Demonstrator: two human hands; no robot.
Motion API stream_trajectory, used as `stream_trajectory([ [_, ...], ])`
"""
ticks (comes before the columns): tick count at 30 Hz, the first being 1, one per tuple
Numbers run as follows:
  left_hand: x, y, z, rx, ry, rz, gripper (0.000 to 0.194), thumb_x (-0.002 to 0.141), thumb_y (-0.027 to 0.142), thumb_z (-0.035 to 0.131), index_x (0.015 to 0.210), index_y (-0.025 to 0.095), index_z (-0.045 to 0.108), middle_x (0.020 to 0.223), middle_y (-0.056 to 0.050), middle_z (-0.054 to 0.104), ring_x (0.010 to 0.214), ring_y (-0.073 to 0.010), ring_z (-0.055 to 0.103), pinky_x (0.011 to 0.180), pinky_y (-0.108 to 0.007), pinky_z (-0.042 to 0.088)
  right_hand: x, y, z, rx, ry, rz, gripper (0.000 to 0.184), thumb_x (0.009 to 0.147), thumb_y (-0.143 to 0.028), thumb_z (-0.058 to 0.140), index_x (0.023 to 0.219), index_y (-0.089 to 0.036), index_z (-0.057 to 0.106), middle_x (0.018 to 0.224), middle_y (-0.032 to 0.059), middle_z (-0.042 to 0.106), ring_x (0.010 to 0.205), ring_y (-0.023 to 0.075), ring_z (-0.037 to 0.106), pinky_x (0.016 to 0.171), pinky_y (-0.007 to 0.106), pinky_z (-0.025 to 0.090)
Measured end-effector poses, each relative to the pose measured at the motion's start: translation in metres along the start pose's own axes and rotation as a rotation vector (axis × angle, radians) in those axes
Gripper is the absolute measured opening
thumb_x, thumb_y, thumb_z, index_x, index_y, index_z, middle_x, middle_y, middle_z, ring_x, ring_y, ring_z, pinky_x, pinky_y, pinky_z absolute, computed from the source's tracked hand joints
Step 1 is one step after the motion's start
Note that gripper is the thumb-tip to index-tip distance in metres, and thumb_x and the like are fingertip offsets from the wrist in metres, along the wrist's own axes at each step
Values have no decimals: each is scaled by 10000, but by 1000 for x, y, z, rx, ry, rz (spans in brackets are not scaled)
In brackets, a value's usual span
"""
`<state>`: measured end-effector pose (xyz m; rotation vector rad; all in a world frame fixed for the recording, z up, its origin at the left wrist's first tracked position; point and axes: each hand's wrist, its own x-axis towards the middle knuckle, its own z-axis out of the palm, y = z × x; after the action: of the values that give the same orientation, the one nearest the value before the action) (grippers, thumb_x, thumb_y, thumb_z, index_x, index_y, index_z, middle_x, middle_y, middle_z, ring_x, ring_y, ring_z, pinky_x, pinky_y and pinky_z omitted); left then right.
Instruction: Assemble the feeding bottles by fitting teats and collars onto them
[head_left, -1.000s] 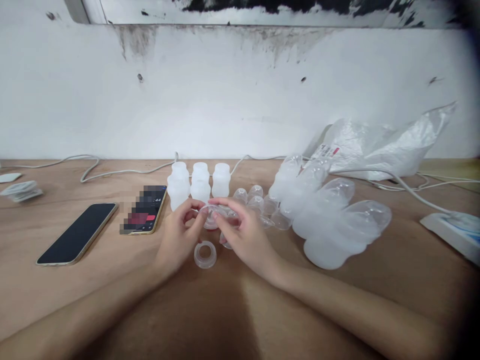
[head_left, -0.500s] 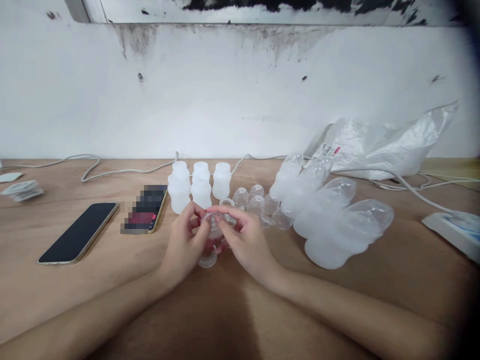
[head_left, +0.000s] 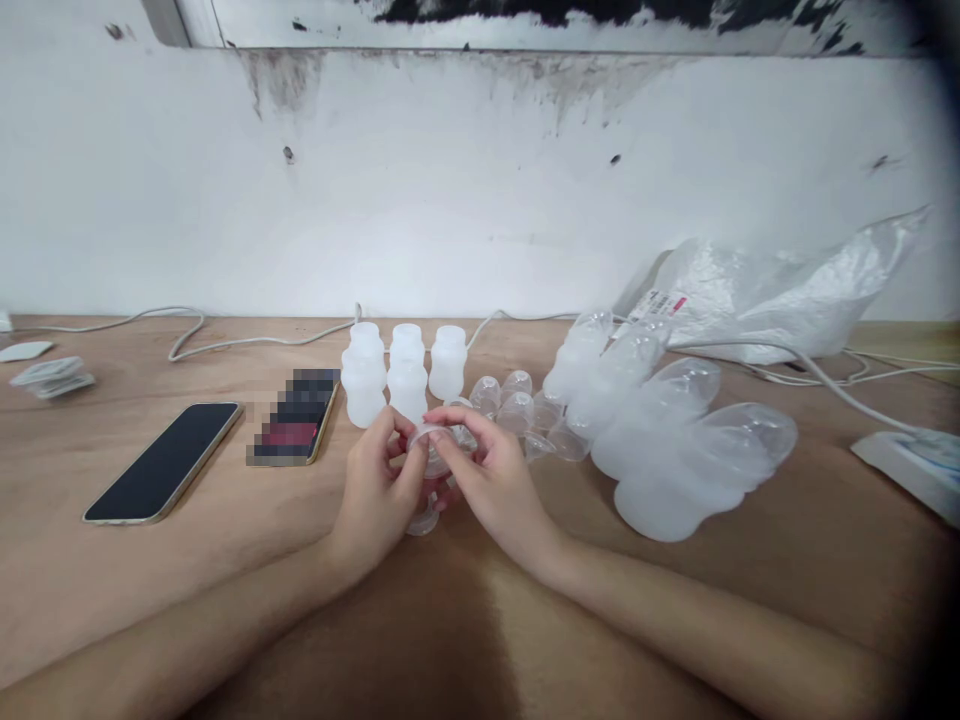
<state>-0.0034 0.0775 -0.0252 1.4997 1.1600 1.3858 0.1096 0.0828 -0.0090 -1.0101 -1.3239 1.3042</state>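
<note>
Between my two hands, in the middle of the head view, is a clear round bottle collar [head_left: 435, 460]. My left hand [head_left: 381, 482] pinches its left edge with thumb and fingers. From the other side, my right hand [head_left: 501, 472] grips it, its thumb over the top. Fingers partly hide the piece, so what sits inside it cannot be made out. Another clear ring [head_left: 424, 524] lies on the table just under my hands. Several clear dome caps [head_left: 517, 412] lie behind my right hand. Milky bottles [head_left: 365, 385] without caps stand behind my left hand.
Several bottles with clear caps [head_left: 667, 440] lean together at the right. A plastic bag [head_left: 772, 300] lies behind them by the wall, a power strip [head_left: 911, 470] at the far right. Two phones, one dark [head_left: 165, 465] and one lit [head_left: 296, 415], lie left. Cables [head_left: 262, 343] run along the back.
The whole view has shifted slightly, so things appear a little further right. The collar is tilted slightly differently between my fingers; both hands keep their grip.
</note>
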Motion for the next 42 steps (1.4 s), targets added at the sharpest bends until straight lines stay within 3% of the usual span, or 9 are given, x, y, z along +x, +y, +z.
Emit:
stream_trajectory([
  [6,-5,0,8,-199,-14,23,149,792,227,528,711,195,408,702,50,484,517,-77,530,396,-174,452,-4,-2,3,87,58,28,141,756,-245,527,877,-186,569,655,-17,600,501,100,568,316,148,427],
  [10,-6,1,9,-264,-39,18,164,764,198,575,701,186,424,705,50,514,578,-80,552,509,-191,494,-2,-1,1,44,61,8,133,747,-204,508,830,-167,606,574,-30,557,453,70,512,320,125,378],
  [14,-5,4,6,-231,-22,12,150,766,218,587,706,176,455,717,29,547,671,-101,570,600,-197,482,-1,-2,-3,-11,32,-60,191,771,-210,483,882,-174,634,694,-3,607,463,59,495,367,151,394],
  [19,3,7,-3,-135,-65,22,137,787,288,566,750,182,487,778,11,568,762,-130,583,667,-238,507,3,-7,-15,-379,-33,-264,329,856,-257,396,1119,-250,594,1064,51,567,550,66,514,492,223,449],
  [22,9,9,-9,139,-40,91,149,772,304,579,852,187,532,849,-12,566,825,-150,565,568,-190,489,8,-12,-21,-673,-103,-365,346,857,-218,397,1149,-257,578,1039,58,548,641,104,540,547,254,451],
  [25,14,11,-14,227,-33,86,190,767,304,575,912,183,551,851,-24,573,780,-153,570,510,-187,488,10,-13,-22,-738,-116,-409,351,852,-200,414,1183,-235,528,1033,52,579,779,149,557,610,269,460],
  [30,17,13,-13,-94,11,-116,218,739,320,612,860,149,549,842,-16,592,779,-155,606,584,-251,566,11,-8,-17,-665,9,-327,263,838,-302,475,1062,-188,551,1069,85,541,740,140,579,575,254,477],
  [36,13,14,-9,-191,-27,-168,220,750,358,610,810,148,585,814,-14,644,653,-127,625,586,-258,574,10,-6,-14,-429,-146,-104,306,882,-387,364,1120,-220,459,814,30,571,511,106,582,356,187,404],
  [42,10,14,-6,-195,-38,-197,257,761,387,589,821,138,572,802,-38,668,630,-149,643,557,-273,570,9,-6,-17,-528,-131,-209,199,887,-350,368,963,-213,490,687,-22,537,438,67,511,403,180,373],
])
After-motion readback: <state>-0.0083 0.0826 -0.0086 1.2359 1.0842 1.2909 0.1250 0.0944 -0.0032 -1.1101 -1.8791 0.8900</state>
